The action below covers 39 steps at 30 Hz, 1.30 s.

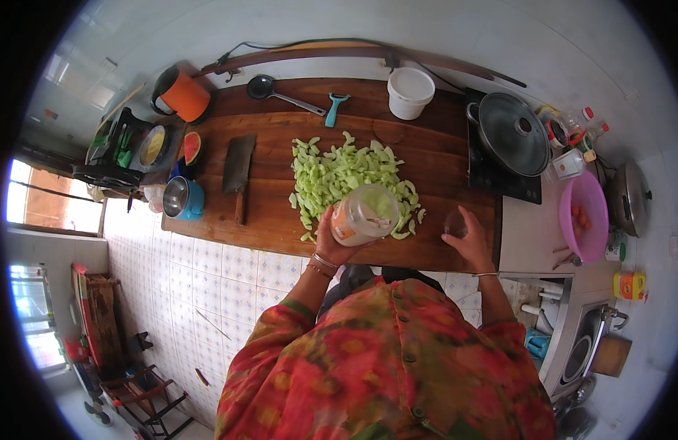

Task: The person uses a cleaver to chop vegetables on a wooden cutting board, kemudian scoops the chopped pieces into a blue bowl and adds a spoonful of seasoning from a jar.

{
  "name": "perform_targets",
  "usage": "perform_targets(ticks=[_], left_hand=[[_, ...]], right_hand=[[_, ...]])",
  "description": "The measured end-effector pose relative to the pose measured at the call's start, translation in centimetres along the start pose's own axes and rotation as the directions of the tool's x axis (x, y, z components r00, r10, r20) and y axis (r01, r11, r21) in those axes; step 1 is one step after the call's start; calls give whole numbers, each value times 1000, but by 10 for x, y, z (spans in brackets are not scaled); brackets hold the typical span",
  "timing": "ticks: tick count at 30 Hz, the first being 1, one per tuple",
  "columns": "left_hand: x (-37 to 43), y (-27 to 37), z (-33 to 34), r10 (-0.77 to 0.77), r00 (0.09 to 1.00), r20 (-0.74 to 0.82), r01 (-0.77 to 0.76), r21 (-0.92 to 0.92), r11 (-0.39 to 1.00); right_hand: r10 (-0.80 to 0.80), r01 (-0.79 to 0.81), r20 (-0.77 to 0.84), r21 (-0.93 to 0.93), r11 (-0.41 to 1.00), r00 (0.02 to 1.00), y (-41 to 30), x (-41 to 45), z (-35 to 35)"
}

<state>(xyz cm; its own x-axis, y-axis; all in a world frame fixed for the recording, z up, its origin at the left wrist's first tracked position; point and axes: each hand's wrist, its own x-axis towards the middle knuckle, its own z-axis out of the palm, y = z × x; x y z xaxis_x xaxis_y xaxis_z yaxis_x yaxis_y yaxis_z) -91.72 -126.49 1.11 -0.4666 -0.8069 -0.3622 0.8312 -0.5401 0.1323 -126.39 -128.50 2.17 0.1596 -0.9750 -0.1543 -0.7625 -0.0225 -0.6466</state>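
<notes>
My left hand (339, 242) is closed around a clear plastic jar (366, 214) with an orange label; its wide mouth is uncovered and faces up. The jar is held over the near edge of a heap of sliced pale green vegetable (344, 170) on the wooden tabletop (284, 220). To the right, my right hand (468, 236) has its thumb and fingers apart beside a clear round lid (455, 223), which appears to lie on the wood. Whether the fingers touch the lid cannot be told. A cleaver (238, 173) with a wooden handle lies left of the heap.
Behind the heap are a ladle (284, 98), a turquoise peeler (335, 110) and a white lidded tub (410, 93). A lidded pan (512, 133) stands on the cooktop at right, near a pink basin (583, 220). A blue pot (184, 198), cut watermelon (192, 148) and orange kettle (182, 94) are at left.
</notes>
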Motion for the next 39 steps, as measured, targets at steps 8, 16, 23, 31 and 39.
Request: perform_targets(ticks=[8,16,23,31,39], left_hand=[[18,-18,6,-17,999,-27,19,85,996],[10,-19,19,20,1000,2,-20,54,998],[9,-10,16,91,995,35,-93,71,993],[19,-11,31,149,989,18,-150,136,979],[14,-6,35,20,1000,2,-20,138,990]], right_hand=[[-589,562,91,214,799,803,-145,23,-31],[-646,637,121,106,763,754,-162,30,-30],[-669,668,199,82,739,716,-176,30,-41],[-418,424,70,-125,897,906,-174,24,-23],[-695,686,40,-212,696,718,-171,27,-48]])
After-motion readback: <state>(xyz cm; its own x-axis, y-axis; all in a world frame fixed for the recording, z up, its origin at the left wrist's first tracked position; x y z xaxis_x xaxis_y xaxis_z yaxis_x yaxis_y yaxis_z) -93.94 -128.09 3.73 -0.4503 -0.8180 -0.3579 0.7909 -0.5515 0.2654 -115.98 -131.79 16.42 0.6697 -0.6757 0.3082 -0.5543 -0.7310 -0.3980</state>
